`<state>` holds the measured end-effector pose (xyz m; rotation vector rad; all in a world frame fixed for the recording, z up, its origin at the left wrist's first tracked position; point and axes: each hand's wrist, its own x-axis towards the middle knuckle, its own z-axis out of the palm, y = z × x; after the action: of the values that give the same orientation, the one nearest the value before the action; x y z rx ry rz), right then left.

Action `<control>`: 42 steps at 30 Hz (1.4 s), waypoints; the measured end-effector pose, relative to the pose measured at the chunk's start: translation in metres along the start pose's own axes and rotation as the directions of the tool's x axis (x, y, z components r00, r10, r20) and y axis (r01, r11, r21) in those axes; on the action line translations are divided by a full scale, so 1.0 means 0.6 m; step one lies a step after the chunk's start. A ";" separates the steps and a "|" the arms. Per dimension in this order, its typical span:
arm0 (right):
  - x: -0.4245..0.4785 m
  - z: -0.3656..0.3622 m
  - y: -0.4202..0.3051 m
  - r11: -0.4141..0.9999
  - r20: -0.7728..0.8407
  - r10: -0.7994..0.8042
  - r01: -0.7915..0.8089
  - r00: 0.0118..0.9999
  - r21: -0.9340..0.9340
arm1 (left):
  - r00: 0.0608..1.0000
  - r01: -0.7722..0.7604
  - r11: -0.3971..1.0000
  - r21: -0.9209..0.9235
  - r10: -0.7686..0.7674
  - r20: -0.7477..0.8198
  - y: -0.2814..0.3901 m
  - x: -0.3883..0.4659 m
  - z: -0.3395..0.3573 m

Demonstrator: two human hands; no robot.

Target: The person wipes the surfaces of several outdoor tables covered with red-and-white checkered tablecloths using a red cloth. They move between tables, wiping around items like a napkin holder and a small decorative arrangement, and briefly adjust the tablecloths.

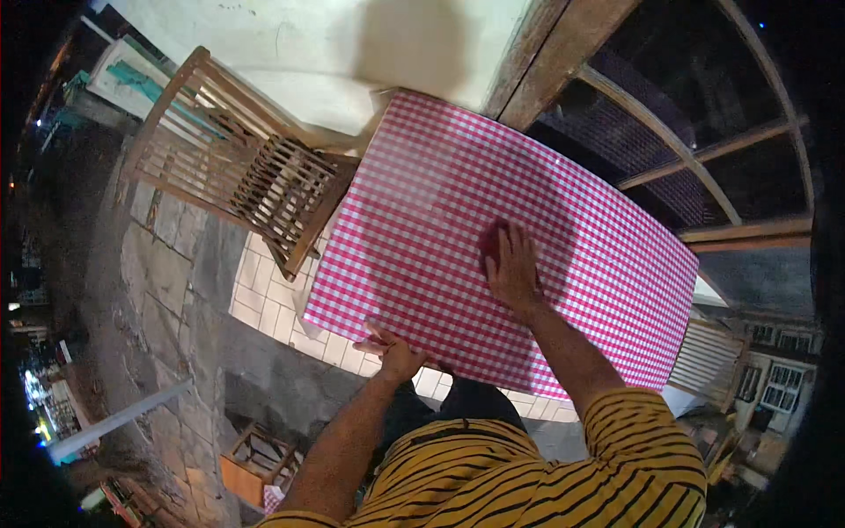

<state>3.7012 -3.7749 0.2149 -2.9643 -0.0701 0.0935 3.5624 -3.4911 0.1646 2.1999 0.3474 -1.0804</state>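
Note:
A red-and-white checkered tablecloth (429,251) covers the rectangular table before me. My right hand (515,270) lies palm down on the cloth near its middle, fingers extended and holding nothing. A dark shadow falls beside its fingertips. At the near edge of the table, left of my body, is my left hand (396,353). Its fingers point left along the cloth's border, and some are partly hidden, so I cannot tell whether they pinch the edge. The cloth looks mostly flat.
A slatted wooden folding chair (284,185) stands at the table's left end. Behind the table are a pale wall (297,39) and a wood-framed window (680,152). A small wooden stool (257,462) sits lower left on the paved floor (165,317).

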 end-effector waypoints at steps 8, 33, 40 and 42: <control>0.391 0.013 -0.031 0.959 -0.380 -0.260 0.283 0.888 0.004 | 0.992 0.097 0.988 -0.118 -0.087 0.090 0.067 -0.047 -0.046; 0.428 0.004 -0.265 0.720 -0.012 -0.686 0.682 0.727 0.131 | 0.980 0.191 0.980 0.054 -0.193 0.042 0.074 -0.045 -0.043; 0.563 0.021 -0.179 0.971 -0.407 -0.157 0.216 0.900 0.102 | 0.990 0.023 0.999 -0.025 -0.026 -0.142 0.025 -0.046 -0.007; 0.552 0.022 -0.174 0.988 -0.364 -0.155 0.150 0.918 -0.041 | 0.982 0.005 0.996 -0.085 -0.021 -0.188 0.024 -0.041 0.000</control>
<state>4.0264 -3.6524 0.2009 -2.9185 -0.2516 -0.4825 3.5540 -3.5006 0.1902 2.2324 0.4824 -0.8493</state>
